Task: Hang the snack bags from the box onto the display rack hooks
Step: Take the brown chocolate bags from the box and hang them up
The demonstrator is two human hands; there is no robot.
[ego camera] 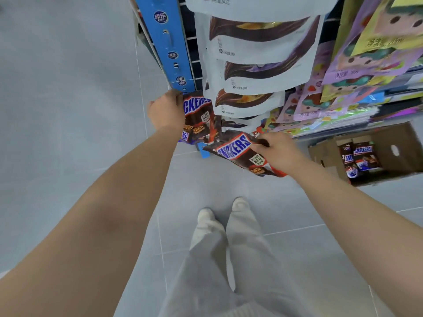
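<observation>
White pouches (251, 65) overhang rack (194, 42); box (400, 136) (more Snickers) at R. L hand (166, 109) grips Snickers bag (199, 117), R hand (278, 152) pinches second bag (238, 152).

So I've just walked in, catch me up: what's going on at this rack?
A person is restocking. The left-hand grip holds a brown plastic Snickers snack bag by its top against the wire display rack; whether it is on a hook is hidden. The right-hand grip pinches a second such bag. More bags stand in the brown cardboard box.
</observation>
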